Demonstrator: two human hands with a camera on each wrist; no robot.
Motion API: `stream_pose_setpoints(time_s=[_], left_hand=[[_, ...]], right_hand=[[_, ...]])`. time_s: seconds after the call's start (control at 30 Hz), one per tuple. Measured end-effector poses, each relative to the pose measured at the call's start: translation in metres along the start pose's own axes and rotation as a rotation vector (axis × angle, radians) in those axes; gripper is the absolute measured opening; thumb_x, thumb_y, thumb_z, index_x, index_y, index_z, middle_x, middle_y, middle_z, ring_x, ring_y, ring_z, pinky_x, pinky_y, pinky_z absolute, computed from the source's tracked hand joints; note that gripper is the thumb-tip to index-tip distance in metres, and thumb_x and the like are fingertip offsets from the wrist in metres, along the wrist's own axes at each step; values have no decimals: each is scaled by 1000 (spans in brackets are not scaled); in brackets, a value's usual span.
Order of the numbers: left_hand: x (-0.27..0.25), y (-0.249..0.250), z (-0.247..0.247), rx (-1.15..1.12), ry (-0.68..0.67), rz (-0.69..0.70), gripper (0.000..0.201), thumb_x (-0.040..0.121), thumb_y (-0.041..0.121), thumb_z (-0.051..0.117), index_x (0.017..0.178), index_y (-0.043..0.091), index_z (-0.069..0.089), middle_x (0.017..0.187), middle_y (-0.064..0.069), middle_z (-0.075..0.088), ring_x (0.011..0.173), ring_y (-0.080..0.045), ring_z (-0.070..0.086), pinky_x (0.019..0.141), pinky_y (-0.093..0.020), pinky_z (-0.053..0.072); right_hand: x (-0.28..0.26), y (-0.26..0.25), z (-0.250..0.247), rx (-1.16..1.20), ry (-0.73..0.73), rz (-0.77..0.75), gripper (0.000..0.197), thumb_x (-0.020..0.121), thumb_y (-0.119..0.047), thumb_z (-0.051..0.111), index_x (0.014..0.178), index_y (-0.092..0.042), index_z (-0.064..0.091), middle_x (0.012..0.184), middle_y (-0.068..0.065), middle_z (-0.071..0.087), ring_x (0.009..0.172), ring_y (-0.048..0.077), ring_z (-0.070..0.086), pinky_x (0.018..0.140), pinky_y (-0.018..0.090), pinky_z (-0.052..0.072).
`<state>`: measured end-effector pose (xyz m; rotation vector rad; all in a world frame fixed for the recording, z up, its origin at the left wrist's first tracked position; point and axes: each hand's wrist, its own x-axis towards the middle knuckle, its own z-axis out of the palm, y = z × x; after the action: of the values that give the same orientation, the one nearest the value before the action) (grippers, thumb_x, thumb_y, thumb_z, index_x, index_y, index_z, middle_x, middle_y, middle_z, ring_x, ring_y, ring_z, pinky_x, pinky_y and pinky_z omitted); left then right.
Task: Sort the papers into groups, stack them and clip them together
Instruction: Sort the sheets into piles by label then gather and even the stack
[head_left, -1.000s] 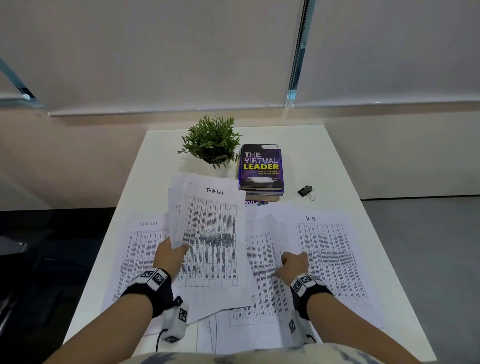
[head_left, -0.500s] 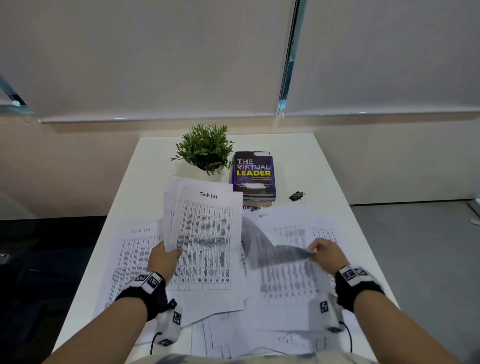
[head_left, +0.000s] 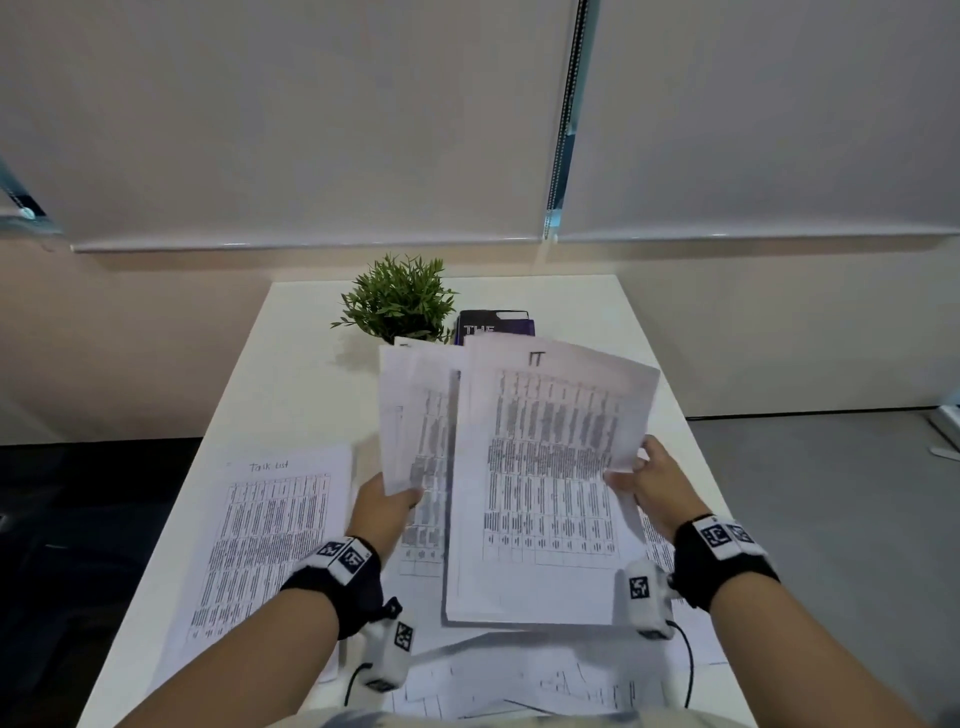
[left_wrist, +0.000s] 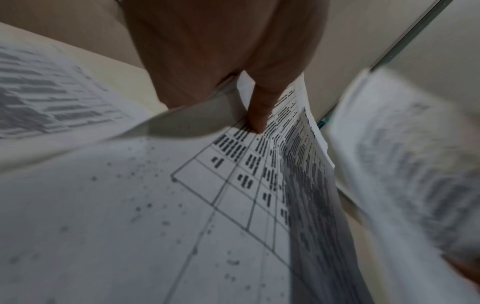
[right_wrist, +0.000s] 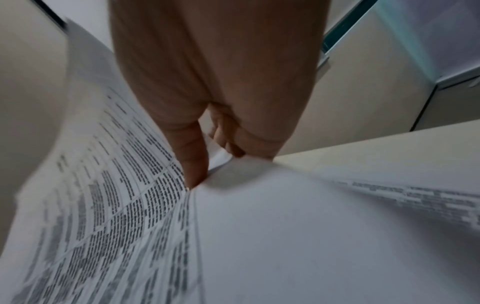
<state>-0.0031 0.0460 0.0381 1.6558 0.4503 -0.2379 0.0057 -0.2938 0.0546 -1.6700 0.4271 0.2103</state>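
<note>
My left hand (head_left: 387, 506) holds a small fan of printed table sheets (head_left: 415, 415) by their left edge, thumb (left_wrist: 259, 115) on top. My right hand (head_left: 649, 480) pinches the right edge of a sheet headed "IT" (head_left: 550, 467), lifted off the table and overlapping the left-hand sheets. The right thumb (right_wrist: 193, 162) presses on that sheet (right_wrist: 116, 185). A "Task List" sheet (head_left: 270, 540) lies flat at the left of the white table (head_left: 311, 364). More sheets (head_left: 519, 680) lie under my wrists near the front edge.
A potted green plant (head_left: 397, 299) stands at the back middle of the table. A purple book (head_left: 493, 325) lies behind the raised papers, mostly hidden. Roller blinds hang behind the table, and grey floor (head_left: 831, 519) lies to the right.
My right hand picked a sheet from the right side of the table and raised it, headed "IT", beside the left-hand sheets. The left hand stayed holding its sheets. The binder clip is now hidden.
</note>
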Motion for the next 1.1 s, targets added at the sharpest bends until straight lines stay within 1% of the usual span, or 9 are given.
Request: stream_pose_setpoints(time_s=[0.17, 0.33, 0.43, 0.5, 0.57, 0.7, 0.83, 0.97, 1.1], left_hand=[[-8, 16, 24, -80, -94, -9, 26, 88, -2, 61, 104, 17, 70, 108, -5, 75, 104, -24, 68, 93, -35, 51], [-13, 21, 36, -127, -59, -62, 36, 89, -5, 45, 113, 10, 67, 109, -7, 74, 101, -23, 68, 86, -36, 55], [-15, 20, 39, -158, -21, -112, 40, 91, 27, 44, 119, 8, 64, 120, -14, 69, 109, -28, 64, 96, -43, 52], [-17, 20, 39, -146, -38, -151, 63, 94, 59, 39, 141, 19, 51, 143, 0, 53, 137, -27, 44, 116, -50, 31], [-19, 17, 37, -89, -18, -124, 71, 93, 68, 37, 149, 25, 38, 146, 7, 44, 144, -21, 31, 117, -48, 22], [-12, 1, 25, 62, 26, -2, 21, 91, 20, 67, 111, 25, 62, 114, 2, 68, 119, -26, 60, 99, -35, 44], [-6, -7, 4, 117, 76, -59, 17, 92, 10, 64, 105, 20, 60, 102, -3, 68, 104, -29, 63, 89, -34, 47], [-2, -9, -22, 134, 196, -108, 17, 93, 10, 62, 109, 14, 57, 102, -11, 66, 97, -30, 60, 86, -36, 45], [2, -13, -46, 140, 266, -130, 22, 93, 10, 63, 114, 8, 56, 103, -17, 66, 88, -29, 60, 81, -37, 47]], right_hand=[[3, 12, 15, 8, -36, 66, 64, 82, 10, 65, 131, -25, 43, 104, 10, 67, 93, 27, 66, 76, 35, 53], [1, 19, 30, -145, -93, 61, 25, 90, 0, 58, 112, -10, 64, 100, 4, 70, 90, 23, 64, 76, 34, 48], [1, 24, 41, -123, -108, 71, 24, 92, -1, 59, 114, -9, 63, 102, 8, 69, 87, 23, 64, 72, 31, 49], [3, 26, 49, -124, -112, 66, 29, 91, -1, 61, 118, -12, 62, 107, 8, 70, 93, 24, 65, 76, 32, 52], [4, 28, 58, -129, -109, 57, 31, 91, -2, 61, 119, -15, 61, 109, 6, 70, 98, 23, 66, 85, 38, 55], [9, 31, 71, -124, -150, 39, 32, 89, -1, 63, 116, -16, 61, 106, 4, 73, 99, 25, 68, 95, 45, 53], [17, 39, 79, -163, -172, 81, 32, 91, -6, 60, 122, -9, 56, 86, 2, 66, 83, 22, 63, 83, 37, 53], [26, 59, 87, -627, -117, 158, 52, 88, -29, 68, 130, -8, 48, 125, 12, 57, 100, 25, 60, 84, 33, 50], [27, 75, 101, -963, -33, 288, 85, 75, -45, 78, 138, -7, 35, 140, 18, 37, 131, 34, 40, 105, 42, 42]])
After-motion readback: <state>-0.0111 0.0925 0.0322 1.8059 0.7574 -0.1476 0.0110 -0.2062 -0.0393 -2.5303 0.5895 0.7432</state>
